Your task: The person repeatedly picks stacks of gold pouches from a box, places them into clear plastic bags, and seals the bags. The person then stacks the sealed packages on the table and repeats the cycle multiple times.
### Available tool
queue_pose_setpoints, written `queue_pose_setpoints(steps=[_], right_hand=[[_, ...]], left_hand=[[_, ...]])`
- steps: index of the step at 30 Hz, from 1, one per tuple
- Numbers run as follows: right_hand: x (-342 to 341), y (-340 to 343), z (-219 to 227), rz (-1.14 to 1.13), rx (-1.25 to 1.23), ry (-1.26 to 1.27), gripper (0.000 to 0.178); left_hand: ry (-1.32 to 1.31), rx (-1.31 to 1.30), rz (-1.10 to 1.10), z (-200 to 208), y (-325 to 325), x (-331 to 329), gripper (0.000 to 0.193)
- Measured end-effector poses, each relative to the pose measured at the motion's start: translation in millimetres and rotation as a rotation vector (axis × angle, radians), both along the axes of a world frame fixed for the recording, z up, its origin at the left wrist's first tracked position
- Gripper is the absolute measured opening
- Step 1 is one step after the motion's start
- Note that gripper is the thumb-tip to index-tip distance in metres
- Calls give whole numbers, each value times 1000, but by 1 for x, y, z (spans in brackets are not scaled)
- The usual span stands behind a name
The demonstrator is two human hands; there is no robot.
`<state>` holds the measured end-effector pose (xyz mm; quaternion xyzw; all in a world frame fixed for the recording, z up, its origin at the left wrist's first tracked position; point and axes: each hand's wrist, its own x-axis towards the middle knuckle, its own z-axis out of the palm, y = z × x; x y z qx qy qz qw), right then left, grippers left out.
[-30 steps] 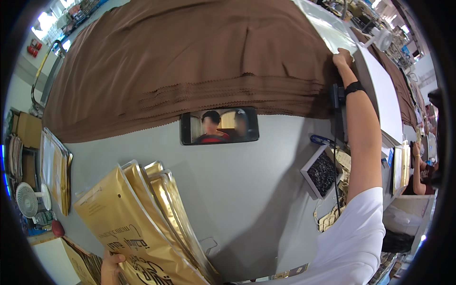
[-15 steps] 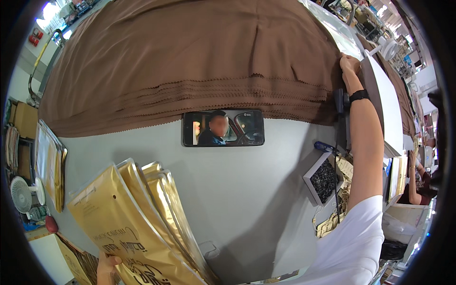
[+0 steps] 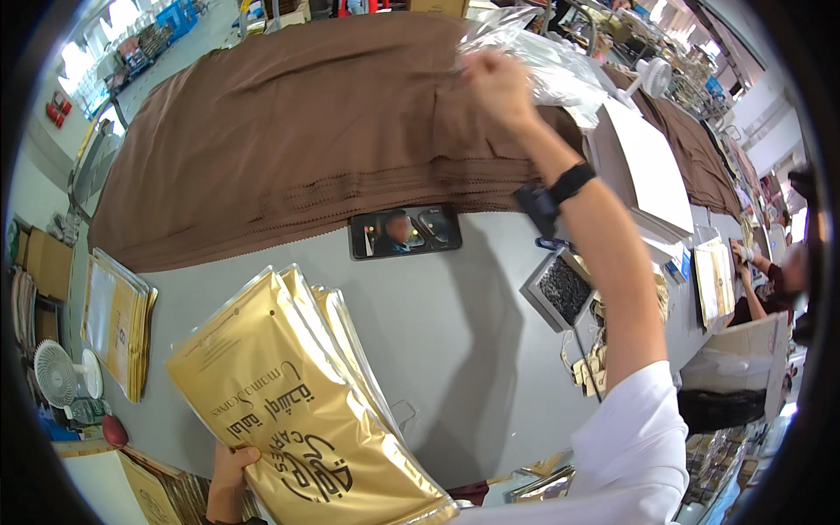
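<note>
Since the earlier frame, right hand [image 3: 500, 80] is swinging leftward, pinching a clear plastic bag [image 3: 551, 61] over brown fabric [image 3: 289, 131]; left hand [image 3: 229, 472] is gripping fanned gold pouches [image 3: 297, 411], which may slip.

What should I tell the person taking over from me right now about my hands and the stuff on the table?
Left hand: grips a fanned bunch of gold packaging bags from below, over the grey table.
Right hand: stretched out over the stack of brown fabric, pinching a clear plastic bag.
Nearby: a phone lies at the fabric's near edge; more gold bags sit stacked on the left.
Done: bags gathered in hand.
Left: fabric still looks unbagged.
</note>
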<state>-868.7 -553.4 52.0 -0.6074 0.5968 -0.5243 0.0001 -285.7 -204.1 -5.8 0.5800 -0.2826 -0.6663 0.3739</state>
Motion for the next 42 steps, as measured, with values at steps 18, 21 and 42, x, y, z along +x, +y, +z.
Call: queue_pose_setpoints(steps=[18,21,42], right_hand=[[245,101,-22,689,269,495,32],[250,110,-8,704,408,533,31],[311,159,33,798,1010,681,78]], left_hand=[[-709,-387,-419,38,-20,79,60],[-841,-669,-218,67,-70,79,45],[-1315,-1126,-1196,-22,-319,8,58]])
